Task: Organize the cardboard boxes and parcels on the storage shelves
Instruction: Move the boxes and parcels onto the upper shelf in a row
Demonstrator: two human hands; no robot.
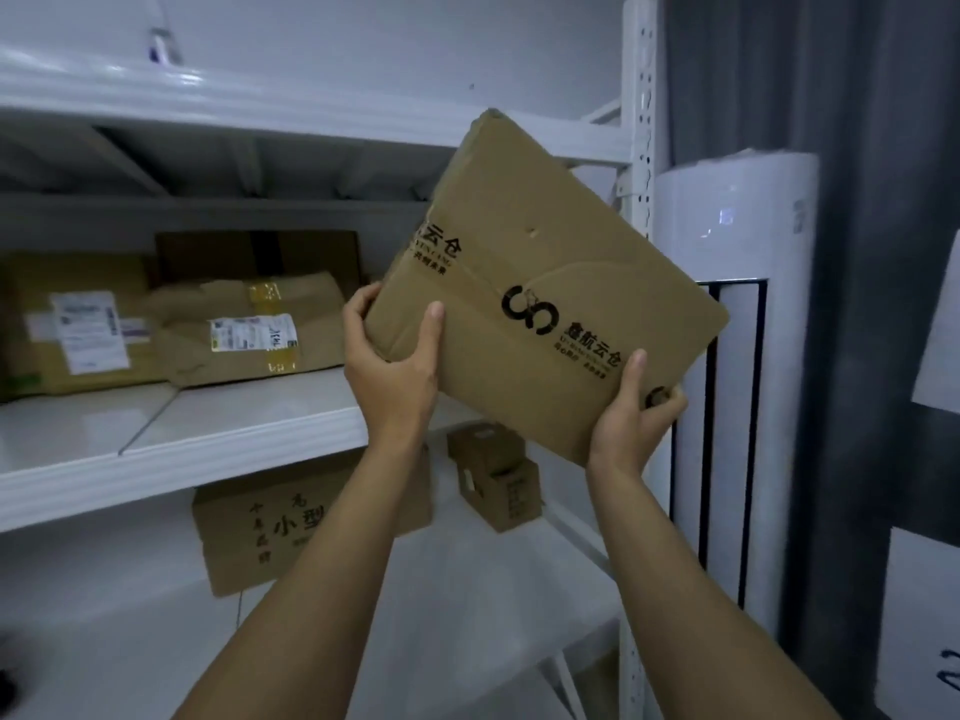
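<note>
Brown cardboard is filling the storage rack. At the left end of the middle shelf (182, 439), a flat parcel (78, 330) with a white label is lying towards the back. Just beside it, a crumpled parcel (244, 330) with yellow tape and another label is resting nearer the shelf's middle, and a darker box (260, 254) is standing behind both. On the lower shelf (493, 589), a carton (249, 532) with handwritten characters is sitting below the middle shelf's front edge, with a small box (498, 475) sitting farther right.

The left hand (389, 371) is gripping the printed cardboard box (545, 283) at its lower left edge, the thumb pressing flat on the front face and the fingers curling round behind. The box itself is being held tilted in the air, touching neither shelf, in front of the right end of the rack, between the upper and middle shelves' front edges. The right hand (634, 423) is clasping the box's bottom corner, the thumb lying up the front face and the fingertips wrapping over the edge beside a black logo.

Right of the rack's perforated white upright (641, 148), a tall white cylindrical appliance (737, 304) is standing against a grey curtain (857, 96).
</note>
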